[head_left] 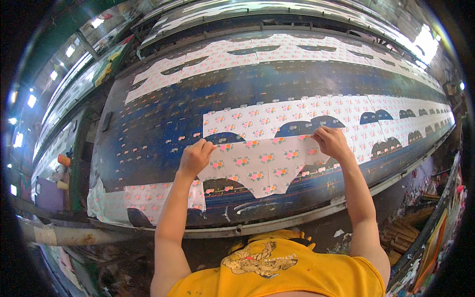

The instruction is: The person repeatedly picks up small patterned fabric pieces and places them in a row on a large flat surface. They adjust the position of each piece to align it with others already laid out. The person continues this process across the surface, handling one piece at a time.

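A white cut fabric piece (264,161) with pink and orange flower clusters is stretched between my two hands. My left hand (196,157) pinches its upper left corner, and my right hand (331,142) grips the upper right one. From there the piece narrows toward a blunt lower end near the table's front edge. It partly covers other printed fabric pieces (252,116) laid in a row on the long dark table (163,133). Whether the held piece touches the table, I cannot tell. Dark half-round gaps show between the laid pieces.
More floral pieces (272,44) run along the table's far side. At the near left lie a stack of floral pieces (163,193) and a pale green cloth (101,205). A metal rail (277,225) edges the table front. Wooden boards (408,230) lie at the lower right.
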Demonstrator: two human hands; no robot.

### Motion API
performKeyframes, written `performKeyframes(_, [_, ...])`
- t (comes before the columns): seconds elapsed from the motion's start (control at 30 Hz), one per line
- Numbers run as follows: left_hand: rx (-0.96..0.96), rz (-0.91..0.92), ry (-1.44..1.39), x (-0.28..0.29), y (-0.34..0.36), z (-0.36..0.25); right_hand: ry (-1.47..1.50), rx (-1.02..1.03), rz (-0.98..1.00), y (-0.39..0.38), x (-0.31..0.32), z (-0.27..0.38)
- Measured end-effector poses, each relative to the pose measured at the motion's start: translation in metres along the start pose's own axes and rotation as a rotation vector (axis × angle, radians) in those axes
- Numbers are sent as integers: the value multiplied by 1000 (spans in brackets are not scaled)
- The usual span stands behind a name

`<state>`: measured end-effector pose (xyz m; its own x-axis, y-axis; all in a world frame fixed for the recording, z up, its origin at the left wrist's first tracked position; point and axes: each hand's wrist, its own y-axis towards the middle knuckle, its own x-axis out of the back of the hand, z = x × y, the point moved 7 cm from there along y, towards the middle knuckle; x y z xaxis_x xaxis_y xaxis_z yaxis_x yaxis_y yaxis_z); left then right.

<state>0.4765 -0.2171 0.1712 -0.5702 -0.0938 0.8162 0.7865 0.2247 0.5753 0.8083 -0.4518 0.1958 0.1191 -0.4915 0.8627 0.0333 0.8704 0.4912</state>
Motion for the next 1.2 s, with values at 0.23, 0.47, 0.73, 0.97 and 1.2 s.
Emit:
performKeyframes(0.23, [75, 168, -25, -102, 24, 79, 91, -88, 137, 47, -106, -82])
performKeyframes(0.47, [147, 265, -18, -170, 53, 139, 83, -94, 177, 87, -172, -136])
performKeyframes(0.73, [197, 378, 42, -216, 63, 167, 57, -108, 237, 109, -211, -167])
performKeyframes(0.97, [291, 414, 5, -218, 59, 173, 20, -201, 342, 111, -229, -172])
performKeyframes(1.2, [311, 352, -114, -215, 66, 173, 98, -266, 323, 111, -233, -170])
